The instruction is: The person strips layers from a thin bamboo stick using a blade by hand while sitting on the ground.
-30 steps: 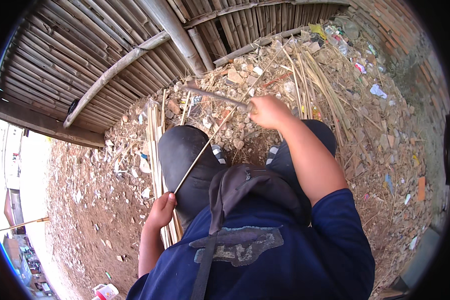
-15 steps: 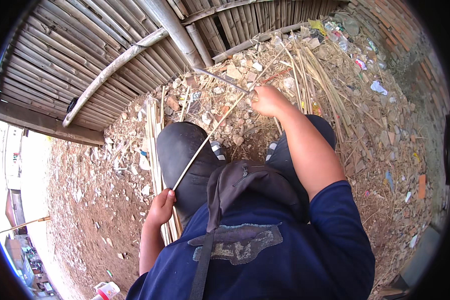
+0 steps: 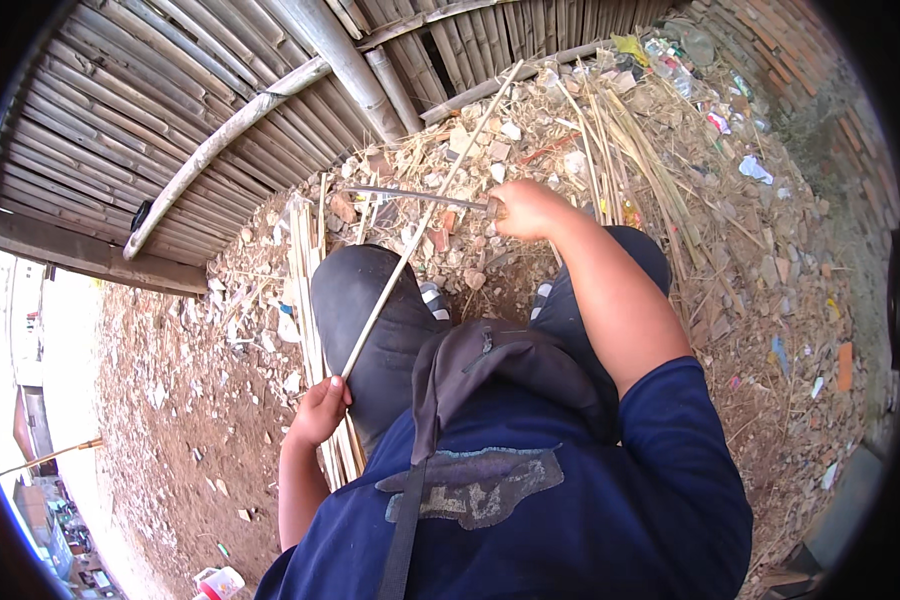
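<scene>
My left hand (image 3: pixel 320 410) is closed on the near end of a long, thin bamboo strip (image 3: pixel 395 275), beside my left thigh. The strip slants away over my left knee toward the bamboo wall. In front of my knees, my right hand (image 3: pixel 523 210) grips the handle of a long-bladed knife (image 3: pixel 415 193). Its narrow blade points left and crosses the strip; whether it touches the strip, I cannot tell. A bundle of split bamboo strips (image 3: pixel 308 270) lies along the outer side of my left leg, just past my left hand.
More bamboo strips (image 3: pixel 635 150) lie on the rubble-strewn ground beyond my right knee. A slatted bamboo wall (image 3: pixel 170 110) with pole braces stands ahead, and a brick wall (image 3: pixel 820 80) at the right. A white and red container (image 3: pixel 220 583) sits at the lower left.
The knife has swung so its blade points more directly left, and my right hand has come slightly nearer and left. The strip's far end has shifted left and stands steeper.
</scene>
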Motion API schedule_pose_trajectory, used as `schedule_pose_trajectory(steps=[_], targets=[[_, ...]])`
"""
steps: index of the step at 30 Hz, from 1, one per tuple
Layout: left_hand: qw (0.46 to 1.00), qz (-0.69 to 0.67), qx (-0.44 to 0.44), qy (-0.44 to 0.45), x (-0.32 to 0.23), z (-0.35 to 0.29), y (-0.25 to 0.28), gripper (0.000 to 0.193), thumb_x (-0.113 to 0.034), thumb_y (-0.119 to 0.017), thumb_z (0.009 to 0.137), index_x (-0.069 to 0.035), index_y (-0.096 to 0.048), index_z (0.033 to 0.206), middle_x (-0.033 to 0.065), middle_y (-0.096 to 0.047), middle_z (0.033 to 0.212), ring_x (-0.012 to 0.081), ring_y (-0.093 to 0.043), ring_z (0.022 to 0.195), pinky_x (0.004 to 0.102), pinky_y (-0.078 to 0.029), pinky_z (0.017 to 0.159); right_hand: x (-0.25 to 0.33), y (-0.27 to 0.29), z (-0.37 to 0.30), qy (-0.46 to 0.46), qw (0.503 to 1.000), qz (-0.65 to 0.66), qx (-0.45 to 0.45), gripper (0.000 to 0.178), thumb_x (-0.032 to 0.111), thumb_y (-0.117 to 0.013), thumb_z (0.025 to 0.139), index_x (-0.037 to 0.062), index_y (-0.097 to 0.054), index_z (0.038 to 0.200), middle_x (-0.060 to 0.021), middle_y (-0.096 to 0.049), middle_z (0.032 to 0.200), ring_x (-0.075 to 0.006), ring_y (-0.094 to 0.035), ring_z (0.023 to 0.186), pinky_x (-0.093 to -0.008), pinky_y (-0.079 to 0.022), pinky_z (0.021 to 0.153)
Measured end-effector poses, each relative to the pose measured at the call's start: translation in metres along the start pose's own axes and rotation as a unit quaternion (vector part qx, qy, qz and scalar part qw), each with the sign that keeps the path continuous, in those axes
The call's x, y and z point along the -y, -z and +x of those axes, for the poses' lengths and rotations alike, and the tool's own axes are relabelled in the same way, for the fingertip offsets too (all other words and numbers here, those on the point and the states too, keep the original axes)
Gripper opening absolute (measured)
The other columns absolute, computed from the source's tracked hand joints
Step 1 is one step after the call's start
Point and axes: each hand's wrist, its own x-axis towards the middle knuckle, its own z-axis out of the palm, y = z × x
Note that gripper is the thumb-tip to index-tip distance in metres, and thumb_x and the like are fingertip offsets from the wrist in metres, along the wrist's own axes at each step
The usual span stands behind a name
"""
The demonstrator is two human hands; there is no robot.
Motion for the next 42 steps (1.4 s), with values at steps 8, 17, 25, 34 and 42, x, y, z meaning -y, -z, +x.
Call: schedule_pose_trajectory(steps=[8,17,25,34,42], targets=[[0.929,0.31,-0.155,-0.132,-0.023,-0.015,-0.029,0.047,-0.037,-0.047,0.107,0.001,-0.058,0.082,0.0176,-0.062,0.068,0.0323,-0.064,0.068,0.041,-0.049,0.064,0.047,0.005,-0.032,0.078,0.995,-0.063,0.011,0.022,0.018,-0.068,0.08,0.0133,-0.072,0.101,-0.0151,-0.072,0.091,-0.0353,-0.07,0.089,-0.0476,-0.055,0.079],[0.962,0.225,-0.087,-0.124,-0.016,-0.011,-0.012,0.046,-0.037,-0.047,0.108,0.0,-0.057,0.083,0.009,-0.059,0.072,0.019,-0.056,0.069,0.0341,-0.047,0.067,-0.008,0.004,0.008,-0.085,0.994,0.028,-0.065,0.028,0.025,-0.071,0.085,0.0075,-0.068,0.107,-0.0183,-0.071,0.097,-0.0334,-0.07,0.093,-0.0451,-0.054,0.084],[0.982,0.15,-0.06,-0.102,0.003,0.0,-0.005,0.048,-0.039,-0.043,0.109,-0.004,-0.054,0.078,0.0019,-0.051,0.066,0.0115,-0.048,0.061,0.0306,-0.042,0.058,0.047,0.003,-0.03,0.094,0.994,-0.032,0.035,0.027,0.028,-0.075,0.082,0.0098,-0.071,0.102,-0.0162,-0.072,0.096,-0.0321,-0.07,0.094,-0.0447,-0.054,0.084],[0.964,0.209,-0.083,-0.139,-0.01,-0.006,-0.009,0.048,-0.04,-0.045,0.108,-0.002,-0.057,0.082,0.0043,-0.055,0.069,0.0147,-0.052,0.066,0.0318,-0.044,0.064,-0.004,0.011,-0.003,-0.077,0.993,0.028,-0.086,0.021,0.021,-0.068,0.084,0.009,-0.069,0.101,-0.0166,-0.071,0.093,-0.0352,-0.069,0.09,-0.0462,-0.054,0.081],[0.997,0.078,-0.007,-0.022,-0.01,-0.002,-0.001,0.047,-0.04,-0.043,0.109,-0.005,-0.057,0.082,-0.0011,-0.051,0.067,0.0098,-0.045,0.062,0.0275,-0.04,0.059,0.041,0.01,-0.034,0.086,0.992,0.002,0.088,0.026,0.027,-0.075,0.08,0.008,-0.069,0.097,-0.0153,-0.071,0.092,-0.0319,-0.07,0.089,-0.0456,-0.054,0.078]])
